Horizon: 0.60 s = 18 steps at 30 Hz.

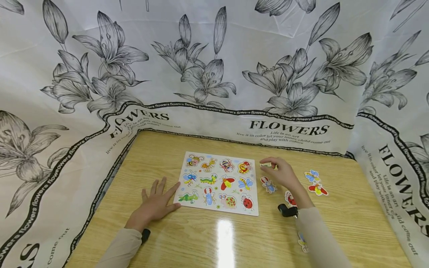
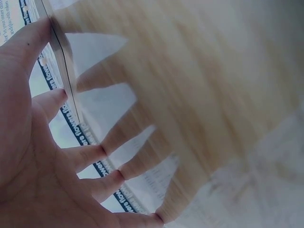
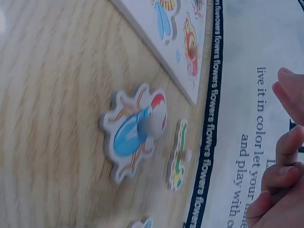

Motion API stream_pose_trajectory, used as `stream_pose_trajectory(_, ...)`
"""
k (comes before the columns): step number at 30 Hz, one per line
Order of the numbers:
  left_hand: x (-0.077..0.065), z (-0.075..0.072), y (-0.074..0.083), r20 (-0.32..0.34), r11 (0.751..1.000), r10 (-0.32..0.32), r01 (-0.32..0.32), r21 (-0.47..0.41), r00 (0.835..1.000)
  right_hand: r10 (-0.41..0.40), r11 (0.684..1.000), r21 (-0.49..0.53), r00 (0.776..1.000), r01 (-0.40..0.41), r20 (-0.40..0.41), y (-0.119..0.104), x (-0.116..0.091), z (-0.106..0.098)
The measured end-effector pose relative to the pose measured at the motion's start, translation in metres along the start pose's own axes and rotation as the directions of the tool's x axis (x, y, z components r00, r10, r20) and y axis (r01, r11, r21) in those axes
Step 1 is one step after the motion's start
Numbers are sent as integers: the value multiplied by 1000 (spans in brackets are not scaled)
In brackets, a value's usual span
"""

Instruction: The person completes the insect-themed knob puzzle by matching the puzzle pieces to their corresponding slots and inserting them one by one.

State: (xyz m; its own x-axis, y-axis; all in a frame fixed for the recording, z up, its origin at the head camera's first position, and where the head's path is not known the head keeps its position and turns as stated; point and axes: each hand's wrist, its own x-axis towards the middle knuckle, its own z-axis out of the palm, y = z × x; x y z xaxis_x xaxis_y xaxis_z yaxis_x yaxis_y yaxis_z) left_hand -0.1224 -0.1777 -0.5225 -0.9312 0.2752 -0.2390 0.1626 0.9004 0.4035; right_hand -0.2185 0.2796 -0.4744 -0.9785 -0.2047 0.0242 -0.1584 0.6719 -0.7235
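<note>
A white puzzle board (image 1: 218, 153) printed with rows of colourful insects lies flat on the wooden table. My left hand (image 1: 155, 203) rests at its left side, fingers spread; the thumb and index fingertips touch the board's edge (image 2: 61, 57). To the right of the board, my right hand (image 1: 283, 173) hovers with loosely bent fingers near a green caterpillar piece (image 3: 178, 161). That piece lies on the table, apart from the fingers in the right wrist view. Closer to me is a blue beetle piece (image 1: 268, 185) with a round knob on top.
A ladybird piece (image 1: 290, 199) lies partly behind the right wrist. Beyond the arm are a blue-winged striped insect piece (image 1: 312, 175) and a red-winged one (image 1: 317, 189). Another piece (image 1: 302, 243) is half hidden by the sleeve. Flower-print cloth (image 1: 207, 123) walls the table's back and sides.
</note>
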Motion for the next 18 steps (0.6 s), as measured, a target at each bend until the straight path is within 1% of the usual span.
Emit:
stream_pose_trajectory(4,0,-1,1,-2,1000,1,-1,0,1000,5,1000,-14,999,-6,-32,10,-11,-12)
stream_pose_trajectory(13,-1,-1,2,-3,1000,3,-3,-2,1000,39,999,-5,993,-40,-107,43,-35,-44)
stream_pose_trajectory(18,-2,-1,2,-5,1000,5,-5,-5,1000,59,997,-41,989,-65,-133,52,-54,-55)
